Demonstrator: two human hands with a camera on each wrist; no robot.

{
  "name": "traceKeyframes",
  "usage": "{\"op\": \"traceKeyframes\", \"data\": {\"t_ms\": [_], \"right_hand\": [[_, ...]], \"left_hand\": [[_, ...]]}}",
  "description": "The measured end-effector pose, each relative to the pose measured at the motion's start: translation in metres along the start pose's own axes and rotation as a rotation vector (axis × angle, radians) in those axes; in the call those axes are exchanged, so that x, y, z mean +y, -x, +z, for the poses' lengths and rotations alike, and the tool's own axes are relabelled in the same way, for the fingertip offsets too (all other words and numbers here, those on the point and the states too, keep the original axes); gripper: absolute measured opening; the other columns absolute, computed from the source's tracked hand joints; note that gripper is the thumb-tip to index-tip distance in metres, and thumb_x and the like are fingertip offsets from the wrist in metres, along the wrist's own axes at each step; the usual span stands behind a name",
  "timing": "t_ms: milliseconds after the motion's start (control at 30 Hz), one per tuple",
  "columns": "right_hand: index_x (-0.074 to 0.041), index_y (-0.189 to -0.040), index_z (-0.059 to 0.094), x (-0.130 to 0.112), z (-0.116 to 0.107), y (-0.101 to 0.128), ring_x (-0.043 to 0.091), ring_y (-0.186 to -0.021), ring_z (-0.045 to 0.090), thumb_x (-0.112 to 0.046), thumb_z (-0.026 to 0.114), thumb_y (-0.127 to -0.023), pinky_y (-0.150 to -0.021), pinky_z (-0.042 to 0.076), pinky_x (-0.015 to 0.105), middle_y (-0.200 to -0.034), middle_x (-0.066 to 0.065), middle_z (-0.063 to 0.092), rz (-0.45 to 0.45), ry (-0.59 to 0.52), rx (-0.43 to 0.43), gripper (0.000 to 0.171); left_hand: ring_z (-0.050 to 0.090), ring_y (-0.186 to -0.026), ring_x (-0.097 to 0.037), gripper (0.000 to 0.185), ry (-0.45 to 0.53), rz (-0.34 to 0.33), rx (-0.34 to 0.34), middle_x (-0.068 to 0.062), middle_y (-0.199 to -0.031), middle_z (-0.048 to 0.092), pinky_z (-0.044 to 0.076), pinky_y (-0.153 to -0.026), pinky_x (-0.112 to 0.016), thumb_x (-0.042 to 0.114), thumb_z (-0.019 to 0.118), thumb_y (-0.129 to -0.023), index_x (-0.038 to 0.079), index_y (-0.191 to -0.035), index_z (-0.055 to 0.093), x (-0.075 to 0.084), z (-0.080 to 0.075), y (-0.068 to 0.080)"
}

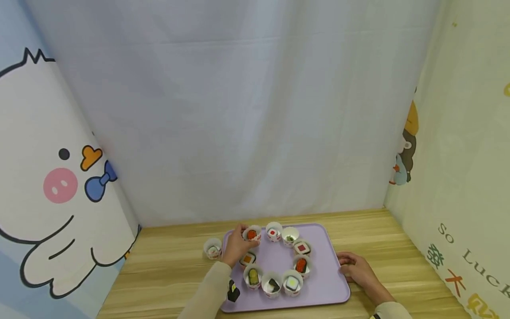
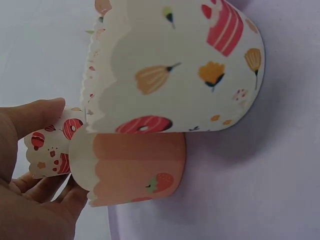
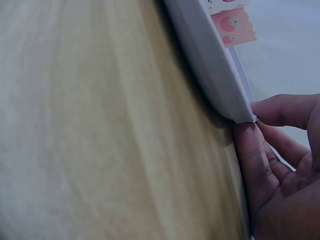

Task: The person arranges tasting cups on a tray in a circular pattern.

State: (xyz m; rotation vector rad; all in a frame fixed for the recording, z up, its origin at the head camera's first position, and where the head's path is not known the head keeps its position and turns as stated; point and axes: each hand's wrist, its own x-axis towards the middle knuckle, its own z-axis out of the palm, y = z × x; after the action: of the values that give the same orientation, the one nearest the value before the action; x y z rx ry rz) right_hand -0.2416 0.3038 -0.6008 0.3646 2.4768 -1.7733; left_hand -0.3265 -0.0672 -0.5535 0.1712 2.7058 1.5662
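wooden table (image 1: 398, 248) | lilac tray (image 1: 326, 283) | paper cup (image 1: 213, 249), apparently off-tray

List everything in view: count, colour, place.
Tray: 1, lilac, on the table.
Paper cups with toy sushi on the tray: 9, white printed, in a ring.
Paper cup off the tray: 1, white printed, on the table left of the tray.
Loose toy sushi: 1, black and yellow, tray's near left corner.
Table: 1, light wood.
Backdrop: white cloth, cartoon panels at the sides.
Left hand: grips a cup at the ring's far left.
Right hand: holds the tray's right edge.
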Motion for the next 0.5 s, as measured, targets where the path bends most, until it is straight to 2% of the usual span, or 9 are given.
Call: {"op": "traceKeyframes", "data": {"t_ms": [300, 500], "right_hand": [[0.009, -0.128, 0.056, -0.0023, 0.0008, 0.0023, 0.015, -0.08, 0.06, 0.007, 0.064, -0.074, -0.062, 0.057, 0.034, -0.098, 0.008, 0.062, 0.0, -0.02, -0.011, 0.054], [0.009, -0.127, 0.056, 0.0004, 0.0006, 0.0006, 0.015, -0.08, 0.061, 0.008, 0.064, -0.074, -0.062, 0.057, 0.034, -0.097, 0.008, 0.062, -0.002, -0.02, -0.008, 0.053]], "left_hand": [[0.063, -0.087, -0.023, 0.053, -0.039, -0.014, -0.004, -0.02, -0.111, 0.065, 0.054, -0.068, -0.033, 0.016, 0.081, -0.078, 0.002, -0.121, 0.053, -0.005, 0.0063, 0.004], [0.062, -0.088, -0.025, 0.06, -0.072, -0.021, -0.026, -0.02, -0.112, 0.065, 0.052, -0.067, -0.034, 0.014, 0.08, -0.077, 0.0, -0.128, 0.05, -0.01, 0.01, 0.0035]]}}
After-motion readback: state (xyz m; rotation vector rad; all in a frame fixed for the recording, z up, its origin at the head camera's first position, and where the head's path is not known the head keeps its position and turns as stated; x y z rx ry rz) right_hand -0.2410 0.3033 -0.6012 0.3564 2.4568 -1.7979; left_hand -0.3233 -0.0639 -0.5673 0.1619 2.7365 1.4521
